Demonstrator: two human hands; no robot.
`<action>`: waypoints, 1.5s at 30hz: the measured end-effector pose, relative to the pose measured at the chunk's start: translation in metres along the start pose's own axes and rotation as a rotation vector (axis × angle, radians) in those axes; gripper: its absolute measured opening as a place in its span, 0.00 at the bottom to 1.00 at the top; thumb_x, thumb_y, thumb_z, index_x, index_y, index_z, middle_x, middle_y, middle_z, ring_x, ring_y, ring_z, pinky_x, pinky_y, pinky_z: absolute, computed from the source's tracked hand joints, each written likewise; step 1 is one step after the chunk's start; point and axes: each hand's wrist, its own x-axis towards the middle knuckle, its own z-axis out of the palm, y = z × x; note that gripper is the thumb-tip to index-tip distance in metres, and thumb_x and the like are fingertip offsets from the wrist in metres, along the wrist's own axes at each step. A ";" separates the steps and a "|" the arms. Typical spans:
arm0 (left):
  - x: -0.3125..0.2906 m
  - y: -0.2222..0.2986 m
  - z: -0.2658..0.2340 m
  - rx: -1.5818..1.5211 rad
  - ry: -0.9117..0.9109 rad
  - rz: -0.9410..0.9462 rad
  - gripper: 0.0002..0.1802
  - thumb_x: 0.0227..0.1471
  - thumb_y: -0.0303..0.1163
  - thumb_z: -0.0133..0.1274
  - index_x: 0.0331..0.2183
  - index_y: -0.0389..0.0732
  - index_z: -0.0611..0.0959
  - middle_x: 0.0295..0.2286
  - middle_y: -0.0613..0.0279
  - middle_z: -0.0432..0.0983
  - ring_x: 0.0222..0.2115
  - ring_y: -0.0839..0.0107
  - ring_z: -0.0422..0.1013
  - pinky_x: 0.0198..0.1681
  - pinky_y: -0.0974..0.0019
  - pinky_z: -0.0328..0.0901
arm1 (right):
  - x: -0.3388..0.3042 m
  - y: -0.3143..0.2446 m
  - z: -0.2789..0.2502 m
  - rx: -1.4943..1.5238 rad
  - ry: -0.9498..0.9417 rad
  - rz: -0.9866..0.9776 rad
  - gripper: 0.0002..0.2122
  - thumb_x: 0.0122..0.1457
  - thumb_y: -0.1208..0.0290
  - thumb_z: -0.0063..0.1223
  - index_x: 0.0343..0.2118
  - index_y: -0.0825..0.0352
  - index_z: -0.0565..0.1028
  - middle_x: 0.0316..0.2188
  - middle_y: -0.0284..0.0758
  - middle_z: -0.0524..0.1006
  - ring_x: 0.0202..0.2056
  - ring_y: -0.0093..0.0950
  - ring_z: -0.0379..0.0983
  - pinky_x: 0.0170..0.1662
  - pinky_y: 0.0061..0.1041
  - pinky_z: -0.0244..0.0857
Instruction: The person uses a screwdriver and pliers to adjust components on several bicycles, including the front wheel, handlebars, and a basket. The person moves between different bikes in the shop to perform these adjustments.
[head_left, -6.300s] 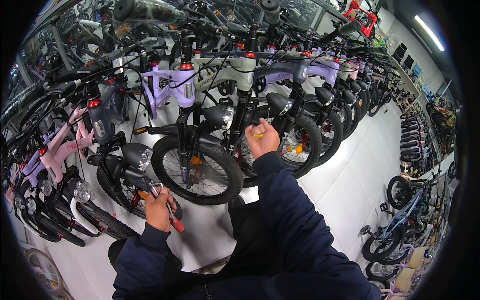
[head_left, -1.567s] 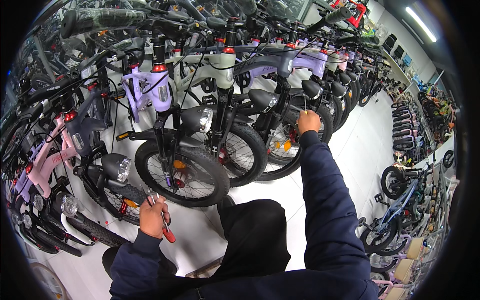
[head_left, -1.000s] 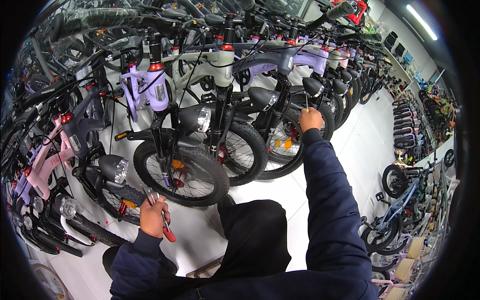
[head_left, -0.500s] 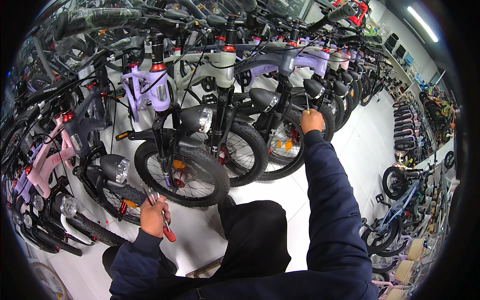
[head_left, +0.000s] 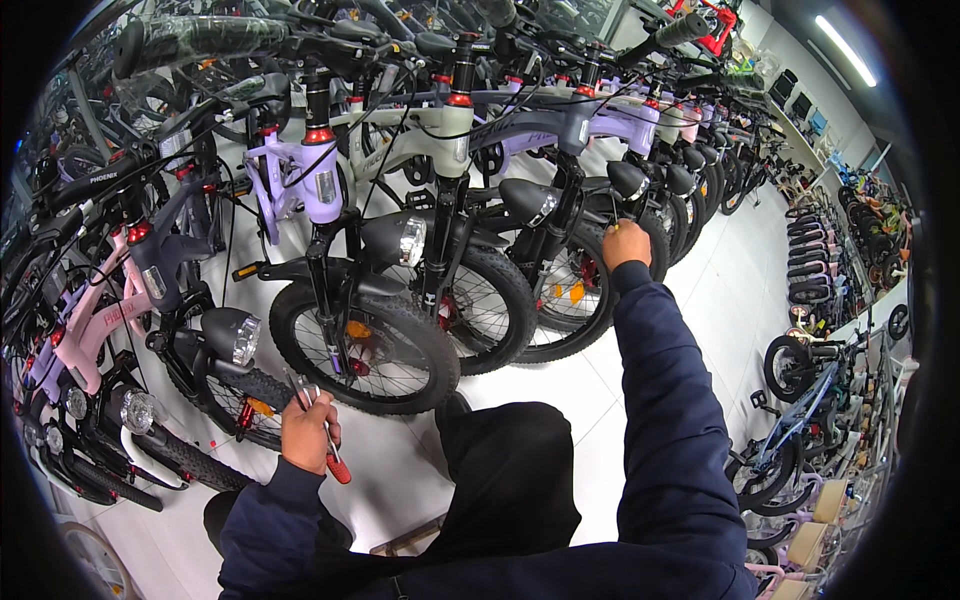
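My right hand (head_left: 627,246) is closed around a thin screwdriver-like tool (head_left: 617,227) with a bit of yellow at the grip. Its slim shaft points up towards the underside of a black bicycle headlight (head_left: 629,179); whether the tip touches anything is too small to tell. Lower left, my left hand (head_left: 308,440) grips a bundle of slim metal hand tools (head_left: 297,385). A red handle (head_left: 340,469) sticks out below that fist. Nearest to the left hand is the front tyre of a bicycle with a black headlight (head_left: 230,335).
Bicycles stand close together in a long row, among them a lilac frame (head_left: 318,190), a pale green frame (head_left: 412,140) and a pink frame (head_left: 100,335). White floor tiles (head_left: 705,300) run along their front wheels. A blue bicycle (head_left: 800,410) and more bikes line the right side.
My right forearm has shifted very slightly to the right, and the tool's shaft shows a little less brightly. My left hand keeps its place and its tools.
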 end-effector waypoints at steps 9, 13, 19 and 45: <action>-0.001 0.001 0.001 0.017 0.013 -0.015 0.04 0.56 0.30 0.47 0.31 0.40 0.72 0.18 0.66 0.66 0.13 0.76 0.63 0.15 0.71 0.59 | 0.023 -0.009 -0.034 -0.320 -0.103 -0.094 0.12 0.54 0.67 0.46 0.31 0.66 0.81 0.31 0.46 0.80 0.36 0.44 0.78 0.40 0.39 0.71; -0.001 0.001 0.001 0.033 0.004 -0.011 0.04 0.56 0.30 0.47 0.31 0.40 0.72 0.18 0.66 0.66 0.13 0.76 0.63 0.15 0.71 0.59 | 0.054 0.012 -0.005 -0.187 -0.076 -0.106 0.14 0.55 0.63 0.49 0.26 0.70 0.80 0.29 0.48 0.79 0.36 0.41 0.78 0.42 0.37 0.70; -0.001 0.000 0.000 0.030 0.005 -0.006 0.05 0.56 0.30 0.47 0.31 0.40 0.72 0.18 0.66 0.66 0.14 0.76 0.63 0.15 0.71 0.59 | 0.078 0.054 0.035 -0.118 -0.221 -0.130 0.12 0.56 0.63 0.49 0.25 0.66 0.77 0.23 0.40 0.79 0.30 0.38 0.77 0.35 0.36 0.69; -0.007 0.001 0.001 -0.025 -0.059 -0.004 0.08 0.54 0.31 0.50 0.26 0.41 0.72 0.18 0.66 0.67 0.14 0.75 0.64 0.17 0.70 0.58 | -0.131 -0.085 -0.068 1.528 -0.372 -0.038 0.15 0.65 0.65 0.43 0.40 0.75 0.73 0.14 0.28 0.67 0.16 0.18 0.63 0.23 0.19 0.60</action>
